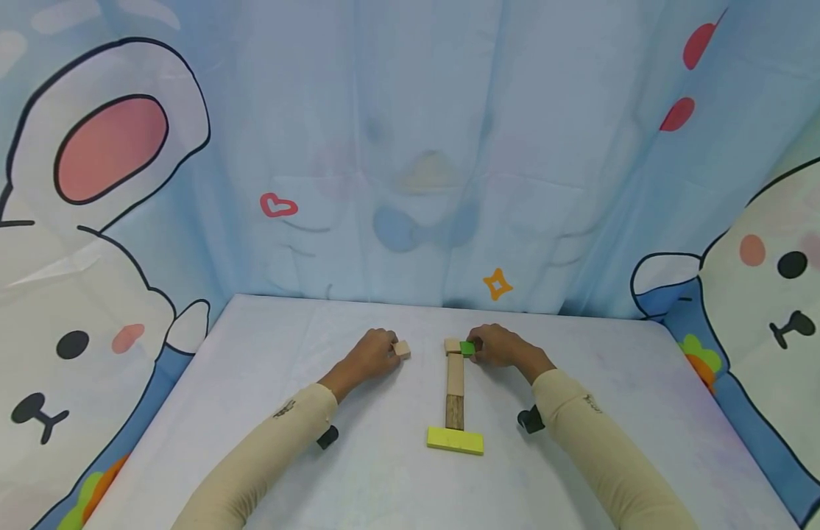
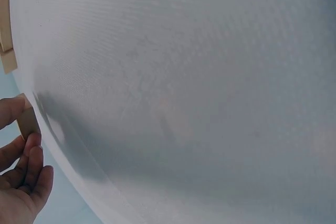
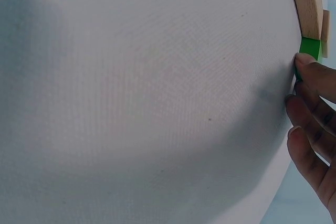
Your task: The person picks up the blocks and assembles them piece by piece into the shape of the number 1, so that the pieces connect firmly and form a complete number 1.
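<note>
In the head view my left hand (image 1: pixel 373 352) pinches a small plain wooden block (image 1: pixel 402 349), which also shows between thumb and fingertips in the left wrist view. My right hand (image 1: pixel 501 344) pinches a small green block (image 1: pixel 467 348) by its right side. The green block sits against another plain wooden block (image 1: pixel 453 345) at the far end of a row. Toward me the row runs on with a long light wooden block (image 1: pixel 455 375), a darker grained block (image 1: pixel 454 412), and a yellow block (image 1: pixel 455 441) lying crosswise. The left hand is apart from the row.
A white cloth-covered table (image 1: pixel 357 471) lies under the blocks. Behind it hangs a light blue curtain (image 1: pixel 416 147) with cartoon prints. Dark devices sit at the left wrist (image 1: pixel 327 437) and the right wrist (image 1: pixel 531 419).
</note>
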`<state>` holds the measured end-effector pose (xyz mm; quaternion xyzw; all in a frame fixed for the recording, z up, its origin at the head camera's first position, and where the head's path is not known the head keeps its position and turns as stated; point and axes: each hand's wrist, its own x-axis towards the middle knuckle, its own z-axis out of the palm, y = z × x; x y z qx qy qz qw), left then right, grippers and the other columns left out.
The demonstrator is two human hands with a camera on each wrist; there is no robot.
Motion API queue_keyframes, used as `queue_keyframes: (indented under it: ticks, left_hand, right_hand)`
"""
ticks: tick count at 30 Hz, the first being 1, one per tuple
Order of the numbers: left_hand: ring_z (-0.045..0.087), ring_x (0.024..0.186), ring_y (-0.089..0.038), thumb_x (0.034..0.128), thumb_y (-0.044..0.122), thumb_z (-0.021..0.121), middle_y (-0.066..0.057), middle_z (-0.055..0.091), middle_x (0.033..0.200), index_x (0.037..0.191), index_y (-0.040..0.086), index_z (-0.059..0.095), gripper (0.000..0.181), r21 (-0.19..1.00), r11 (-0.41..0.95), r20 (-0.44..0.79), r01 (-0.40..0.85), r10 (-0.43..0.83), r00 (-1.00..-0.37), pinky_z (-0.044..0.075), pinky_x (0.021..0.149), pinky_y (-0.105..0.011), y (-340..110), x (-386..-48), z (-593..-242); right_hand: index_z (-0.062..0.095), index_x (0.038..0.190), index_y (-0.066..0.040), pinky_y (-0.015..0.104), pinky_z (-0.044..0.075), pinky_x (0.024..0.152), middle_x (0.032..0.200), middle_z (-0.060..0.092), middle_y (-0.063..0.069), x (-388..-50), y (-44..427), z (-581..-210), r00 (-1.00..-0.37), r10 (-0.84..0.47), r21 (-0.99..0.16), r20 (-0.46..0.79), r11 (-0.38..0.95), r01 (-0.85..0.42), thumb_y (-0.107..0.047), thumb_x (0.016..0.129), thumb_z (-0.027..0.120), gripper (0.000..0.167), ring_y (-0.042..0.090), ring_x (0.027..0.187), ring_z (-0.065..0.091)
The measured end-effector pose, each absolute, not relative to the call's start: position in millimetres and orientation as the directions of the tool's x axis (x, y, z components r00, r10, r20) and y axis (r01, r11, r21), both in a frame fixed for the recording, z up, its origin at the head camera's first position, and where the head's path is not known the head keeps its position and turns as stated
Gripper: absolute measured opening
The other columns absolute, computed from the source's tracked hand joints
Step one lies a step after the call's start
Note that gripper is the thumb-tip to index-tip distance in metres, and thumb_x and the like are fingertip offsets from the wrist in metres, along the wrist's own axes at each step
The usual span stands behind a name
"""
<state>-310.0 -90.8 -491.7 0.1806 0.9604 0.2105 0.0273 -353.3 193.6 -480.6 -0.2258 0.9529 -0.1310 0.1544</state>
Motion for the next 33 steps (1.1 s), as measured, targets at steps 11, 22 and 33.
queue_keyframes:
  ticks: [11,22,33]
  left_hand:
    - [0.064,0.093,-0.018,0.0931,0.016,0.069,-0.010,0.072,0.103,0.114,-0.002,0.069,0.028,0.359,0.856,0.068,0.372,0.374,-0.925,0.053,0.083,-0.031,-85,-313,-496]
    - [0.063,0.094,-0.019,0.0930,0.015,0.068,-0.010,0.071,0.104,0.115,-0.002,0.069,0.028,0.369,0.852,0.061,0.372,0.377,-0.924,0.053,0.083,-0.031,-79,-313,-498]
    - [0.059,0.091,-0.015,0.0945,0.020,0.069,-0.009,0.070,0.103,0.118,0.000,0.069,0.031,0.369,0.851,0.055,0.375,0.383,-0.922,0.052,0.081,-0.029,-72,-313,-498]
  right_hand:
    - [0.066,0.121,-0.001,0.043,0.051,0.089,0.099,0.066,0.004,-355,195,-482,-0.847,-0.481,-0.311,-0.225,0.859,-0.406,-0.016,0.092,0.072,0.033,0.019,0.094,0.058]
    - [0.066,0.122,-0.002,0.043,0.051,0.089,0.101,0.066,0.005,-356,196,-483,-0.849,-0.479,-0.328,-0.224,0.857,-0.397,-0.015,0.092,0.072,0.033,0.020,0.094,0.058]
    - [0.066,0.121,-0.002,0.042,0.050,0.086,0.098,0.065,0.004,-356,196,-483,-0.845,-0.487,-0.320,-0.219,0.854,-0.410,-0.015,0.092,0.073,0.032,0.019,0.092,0.057]
